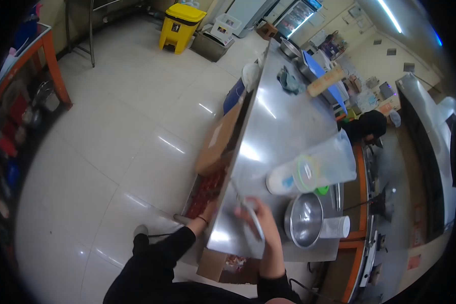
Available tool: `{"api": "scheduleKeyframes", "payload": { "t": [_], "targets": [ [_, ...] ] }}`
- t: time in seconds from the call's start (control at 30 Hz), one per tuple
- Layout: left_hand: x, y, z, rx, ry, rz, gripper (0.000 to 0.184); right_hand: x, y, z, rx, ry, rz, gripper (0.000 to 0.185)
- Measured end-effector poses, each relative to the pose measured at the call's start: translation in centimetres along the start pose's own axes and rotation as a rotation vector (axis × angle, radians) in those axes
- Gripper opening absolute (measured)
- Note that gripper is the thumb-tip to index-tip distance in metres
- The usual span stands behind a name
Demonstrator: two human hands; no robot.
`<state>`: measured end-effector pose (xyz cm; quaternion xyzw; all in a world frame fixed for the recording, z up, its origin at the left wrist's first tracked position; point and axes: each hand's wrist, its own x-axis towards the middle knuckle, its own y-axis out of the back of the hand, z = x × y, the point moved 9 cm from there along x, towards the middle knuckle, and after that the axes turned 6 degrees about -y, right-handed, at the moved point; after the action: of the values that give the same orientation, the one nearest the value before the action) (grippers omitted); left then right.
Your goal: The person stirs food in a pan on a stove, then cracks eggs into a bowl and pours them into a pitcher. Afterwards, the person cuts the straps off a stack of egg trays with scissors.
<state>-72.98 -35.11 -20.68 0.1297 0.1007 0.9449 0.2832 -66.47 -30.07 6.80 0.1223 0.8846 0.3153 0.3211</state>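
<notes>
My right hand [261,218] is over the near end of the steel table [261,131], its fingers closed on a thin, pale, flat object [253,219] blurred by motion. My left hand [207,212] reaches down beside the table's left edge, by red packets [203,195] on the shelf below; its fingers are mostly hidden. Right of my right hand are a steel bowl [304,220] and a white cup [335,227] lying on its side or tilted. Beyond them stands a tall clear plastic container [321,164] with white contents.
Cardboard boxes [219,142] sit under the table. A rolling pin-like cylinder [326,81], a cloth [290,81] and blue trays [323,76] are at its far end. Another person [367,125] in black bends by the stoves. A yellow bin [181,28] stands at the back.
</notes>
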Motion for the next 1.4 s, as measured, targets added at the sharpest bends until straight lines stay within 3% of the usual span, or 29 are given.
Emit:
{"api": "scheduleKeyframes", "payload": {
  "t": [0.03,0.1,0.13,0.23,0.3,0.37,0.43,0.47,0.5,0.53,0.6,0.63,0.7,0.8,0.87,0.93,0.97,1.03,1.1,1.17,1.2,1.3,1.37,1.4],
  "targets": [
    [-0.1,-1.6,0.4,-0.009,-0.033,-0.011,0.056,4.5,0.5,-1.2,0.054,0.034,0.126,0.046],
    [0.0,-5.5,0.6,-0.014,-0.086,-0.034,0.059,11.9,3.7,-3.9,-0.291,0.135,0.575,0.051],
    [0.2,-8.7,-0.3,0.286,-0.075,-0.061,0.063,14.3,4.9,-4.2,-0.221,0.060,0.588,0.050],
    [1.9,-3.2,5.1,0.259,-0.041,-0.046,0.040,19.4,8.2,-4.2,-0.401,0.061,0.716,0.058],
    [3.5,2.3,9.0,0.192,-0.021,0.012,0.036,20.6,10.0,-2.1,-0.201,-0.158,0.574,0.058],
    [5.0,3.7,9.4,0.143,-0.121,0.123,0.038,17.0,10.4,-4.7,-0.301,0.081,0.774,0.052],
    [6.1,3.0,8.2,0.124,-0.140,0.117,0.039,9.7,6.9,-9.7,-0.088,0.445,0.806,0.035],
    [6.4,1.7,7.3,0.121,-0.115,0.046,0.038,7.0,5.2,-8.4,-0.014,0.372,0.645,0.025],
    [6.9,0.4,6.5,0.119,-0.097,-0.027,0.037,4.2,2.8,-4.4,0.272,0.217,0.278,0.022],
    [7.4,-0.2,6.1,0.143,-0.096,-0.063,0.034,0.6,-0.7,-4.6,0.499,0.371,-0.098,0.025],
    [7.9,-0.8,6.6,0.182,-0.088,-0.146,0.029,-6.3,-7.3,-0.9,0.557,0.183,-1.253,0.037],
    [8.3,-1.5,6.5,0.195,-0.060,-0.197,0.025,-8.8,-8.0,3.0,0.695,0.104,-1.176,0.020],
    [9.0,-2.6,5.8,0.231,-0.020,-0.293,0.019,-10.4,-11.6,11.4,0.891,-0.332,-0.959,0.021],
    [11.2,1.3,6.0,0.019,-0.129,-0.049,0.013,-12.8,-17.6,21.8,1.037,-0.869,-0.596,0.024],
    [13.9,2.7,4.9,-0.329,-0.096,0.091,0.017,-14.5,-20.8,25.5,1.071,-1.045,-0.476,0.026],
    [18.0,2.2,2.3,-0.602,-0.008,0.055,0.027,-15.8,-22.7,27.8,1.111,-1.131,-0.415,0.028],
    [19.9,3.1,1.0,-0.711,-0.012,0.193,0.031,-16.3,-23.4,29.0,1.132,-1.151,-0.392,0.029],
    [21.8,3.9,-1.6,-0.851,0.221,0.045,0.036,-18.1,-24.3,32.5,1.223,-1.161,-0.355,0.029],
    [22.3,4.8,-2.3,-0.753,0.056,0.111,0.038,-18.7,-24.7,34.7,1.333,-1.149,-0.324,0.026],
    [21.3,6.5,-4.3,-0.737,-0.026,0.204,0.042,-17.5,-23.2,32.6,1.096,-1.258,-0.260,0.025],
    [20.2,8.0,-6.1,-0.650,0.058,0.253,0.042,-16.4,-22.6,31.5,0.976,-1.300,-0.229,0.025],
    [17.4,10.1,-10.3,-0.376,-0.057,0.466,0.029,-17.2,-23.6,33.3,0.990,-1.283,-0.225,0.025],
    [16.7,9.0,-11.9,-0.158,0.002,0.321,0.027,-16.7,-24.1,33.0,0.922,-1.288,-0.247,0.024],
    [16.8,8.7,-12.1,-0.105,-0.005,0.346,0.028,-16.3,-24.4,32.9,0.890,-1.288,-0.256,0.024]
  ]
}}
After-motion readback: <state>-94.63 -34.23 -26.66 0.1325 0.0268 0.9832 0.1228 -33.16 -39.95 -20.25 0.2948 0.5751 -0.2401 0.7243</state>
